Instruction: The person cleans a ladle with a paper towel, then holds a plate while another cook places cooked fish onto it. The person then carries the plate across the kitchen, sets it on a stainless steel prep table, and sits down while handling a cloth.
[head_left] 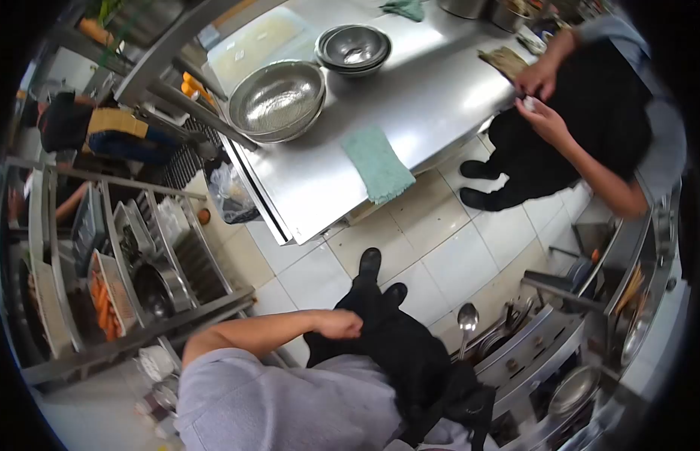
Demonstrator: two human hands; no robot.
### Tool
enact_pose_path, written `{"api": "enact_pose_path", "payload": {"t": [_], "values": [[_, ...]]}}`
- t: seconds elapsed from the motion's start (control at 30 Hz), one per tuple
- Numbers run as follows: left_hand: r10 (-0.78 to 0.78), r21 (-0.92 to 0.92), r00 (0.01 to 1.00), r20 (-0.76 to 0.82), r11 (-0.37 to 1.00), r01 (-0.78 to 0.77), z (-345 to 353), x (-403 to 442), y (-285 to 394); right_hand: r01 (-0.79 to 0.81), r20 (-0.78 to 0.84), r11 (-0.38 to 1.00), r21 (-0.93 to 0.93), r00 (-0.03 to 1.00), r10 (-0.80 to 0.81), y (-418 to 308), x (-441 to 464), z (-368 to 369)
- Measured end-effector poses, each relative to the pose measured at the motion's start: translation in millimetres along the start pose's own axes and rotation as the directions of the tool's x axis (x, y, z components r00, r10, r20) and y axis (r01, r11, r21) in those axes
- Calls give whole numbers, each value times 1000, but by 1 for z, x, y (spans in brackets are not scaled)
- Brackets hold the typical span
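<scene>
My left hand (339,325) is closed in a loose fist above my black apron, the forearm bent across my front. Nothing shows in or sticking out of it. My right hand is out of sight. In front of me stands a steel table (312,180). A green cloth (378,165) hangs over its near edge. On the tabletop are a large mesh strainer (276,100) and nested steel bowls (355,47).
At the right, another person (583,120) in black holds a small white thing beside a brown cloth (504,62). A shelf rack (139,331) with baskets is at left. A ladle (468,317) lies by the stove at lower right. Another person (102,128) is at upper left.
</scene>
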State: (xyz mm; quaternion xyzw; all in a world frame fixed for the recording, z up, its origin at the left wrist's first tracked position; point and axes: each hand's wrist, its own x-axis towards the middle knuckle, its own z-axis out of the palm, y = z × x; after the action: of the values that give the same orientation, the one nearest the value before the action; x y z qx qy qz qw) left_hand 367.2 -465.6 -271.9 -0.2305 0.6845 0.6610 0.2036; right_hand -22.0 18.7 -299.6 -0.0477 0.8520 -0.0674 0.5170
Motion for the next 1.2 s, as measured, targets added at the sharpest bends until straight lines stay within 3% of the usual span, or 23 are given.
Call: {"api": "enact_pose_path", "payload": {"t": [0.03,0.07,0.1,0.17,0.23,0.27,0.3,0.33,0.37,0.53,0.57,0.63,0.77,0.83,0.9,0.93,1.03,1.13,1.17,1.2], "values": [[129,-40,986,100,991,-126,1,5,-8,-5,17,999,44,1000,4,-6,0,-5],[-10,-129,944,329,990,55,-27,-2,20,-2,35,997,75,999,-1,-15,2,-10],[-49,-199,891,452,968,154,-22,15,-4,1,55,995,96,998,-7,-27,7,-12],[-156,-107,811,564,960,259,-35,57,-19,41,102,991,125,993,-54,-64,38,-13],[-38,-5,975,221,999,40,-47,126,-58,114,169,982,153,976,-140,-120,96,-7],[8,101,997,-79,995,0,-53,164,-81,185,212,971,149,954,-214,-159,136,-12],[1,89,949,-315,996,29,-59,207,-108,232,241,963,139,935,-260,-190,173,-12],[1,110,912,-411,993,49,-83,239,-105,286,282,953,98,911,-302,-230,202,-10],[75,54,869,-490,997,-56,-102,275,-113,341,325,938,60,882,-342,-283,243,-8],[302,91,766,-568,947,-307,-200,382,-89,375,317,813,445,784,-534,-356,383,85],[307,118,767,-563,949,-293,-211,390,-87,389,357,831,399,769,-531,-353,404,100],[368,18,719,-589,896,-444,-241,402,-77,342,421,825,449,734,-533,-342,428,129],[388,-19,706,-593,869,-494,-263,409,-53,247,500,809,533,680,-537,-319,466,160],[413,89,716,-563,891,-444,-269,402,-30,271,515,810,520,658,-550,-319,483,165],[389,200,729,-563,920,-336,-275,392,-3,455,470,781,428,626,-622,-329,491,160],[378,265,721,-581,925,-272,-278,387,12,568,423,770,291,645,-636,-337,488,152],[384,503,663,-643,864,-12,-299,377,41,573,395,751,329,638,-660,-343,497,143],[450,643,545,-707,730,231,-351,378,32,627,355,730,270,640,-681,-354,503,132],[480,679,491,-727,604,417,-365,376,36,637,346,722,272,635,-691,-357,503,127],[586,737,449,-674,491,465,-392,372,21,676,311,692,252,621,-720,-360,503,121]]}}
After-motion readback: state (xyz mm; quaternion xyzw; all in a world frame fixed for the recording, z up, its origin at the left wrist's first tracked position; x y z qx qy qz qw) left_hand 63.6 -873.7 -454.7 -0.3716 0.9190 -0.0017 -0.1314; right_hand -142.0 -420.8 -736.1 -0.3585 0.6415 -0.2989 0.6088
